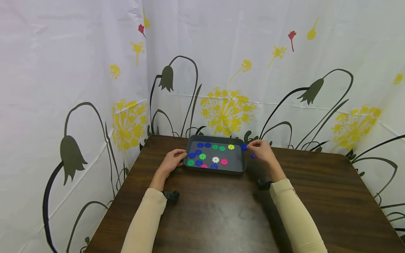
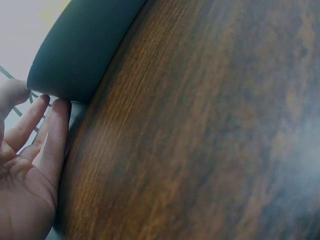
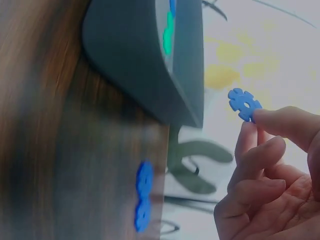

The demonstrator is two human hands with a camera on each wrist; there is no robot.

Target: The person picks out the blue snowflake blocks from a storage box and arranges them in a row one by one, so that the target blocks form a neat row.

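Note:
My right hand [image 1: 262, 150] pinches a blue notched plastic disc [image 3: 245, 105] between thumb and fingers, just off the right rim of a dark grey tray [image 1: 218, 171]. In the right wrist view the disc is tilted, its centre hole showing. My left hand [image 1: 172, 161] is at the tray's left end, fingertips touching its wall, fingers loosely extended in the left wrist view. Inside the tray lie several similar discs: blue, green, pink, a yellow disc [image 1: 231, 147] and a white disc [image 1: 215, 160]. Two blue discs [image 3: 144, 179] rest on the table right of the tray.
The dark wooden table [image 1: 221, 211] carries the tray near its far edge. A white curtain [image 1: 221, 45] with printed flowers hangs behind and along the sides. Each wrist wears a black device, such as the left wrist camera [image 1: 172, 196].

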